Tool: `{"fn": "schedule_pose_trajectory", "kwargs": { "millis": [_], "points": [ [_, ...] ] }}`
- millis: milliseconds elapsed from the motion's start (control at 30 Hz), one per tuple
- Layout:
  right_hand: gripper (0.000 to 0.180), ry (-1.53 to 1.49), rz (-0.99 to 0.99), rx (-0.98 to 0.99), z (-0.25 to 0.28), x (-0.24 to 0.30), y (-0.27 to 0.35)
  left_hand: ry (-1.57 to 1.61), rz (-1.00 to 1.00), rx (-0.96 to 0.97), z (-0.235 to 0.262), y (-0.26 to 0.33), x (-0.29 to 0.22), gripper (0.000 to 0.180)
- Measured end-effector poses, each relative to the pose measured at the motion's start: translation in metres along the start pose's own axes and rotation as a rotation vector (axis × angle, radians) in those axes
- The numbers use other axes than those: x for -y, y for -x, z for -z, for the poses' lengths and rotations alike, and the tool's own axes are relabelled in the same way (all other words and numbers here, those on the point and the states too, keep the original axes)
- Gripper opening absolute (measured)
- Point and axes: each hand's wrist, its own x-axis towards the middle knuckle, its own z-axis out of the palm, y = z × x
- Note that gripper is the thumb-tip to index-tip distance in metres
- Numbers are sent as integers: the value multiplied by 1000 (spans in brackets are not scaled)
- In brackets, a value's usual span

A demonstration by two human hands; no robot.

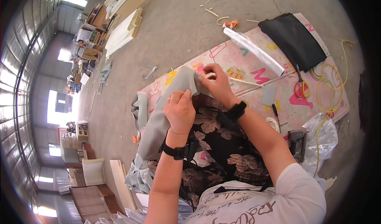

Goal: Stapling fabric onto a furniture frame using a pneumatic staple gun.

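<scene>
My left hand (180,112), with a ring and a black wristband, pinches the folded edge of a grey sheet of fabric or leather (155,125). Thumb and fingers of my right hand (217,85) close at the sheet's upper corner; the exact grip is partly hidden. From behind that hand a thin white cord (250,83) runs rightward over the pink patterned mat (254,67). The sheet hangs down leftward across my lap, over dark leaf-print cloth (242,160). More grey pieces (139,175) lie bunched beside my left forearm.
On the mat are a clear plastic roll (254,50), folded black fabric (293,41), yellow-handled scissors (302,88), a grey card (268,95) and a black-handled tool (275,111). A yellow hose (318,134) coils at right near crumpled plastic (323,133). A person (89,49) sits far left.
</scene>
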Motion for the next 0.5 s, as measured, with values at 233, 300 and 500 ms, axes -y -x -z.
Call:
{"fn": "schedule_pose_trajectory", "kwargs": {
  "millis": [233, 300, 500],
  "points": [
    [35, -44, -109, 186, -14, 37, 22, -64, -39, 56, 1, -3, -2, 15],
    [36, -59, -96, 164, -17, 32, 21, -56, -78, 185, 6, -9, 0, 19],
    [31, -188, -193, 187, -20, 39, 36, 452, 63, 740, 39, -96, 48, 33]
  ]
}}
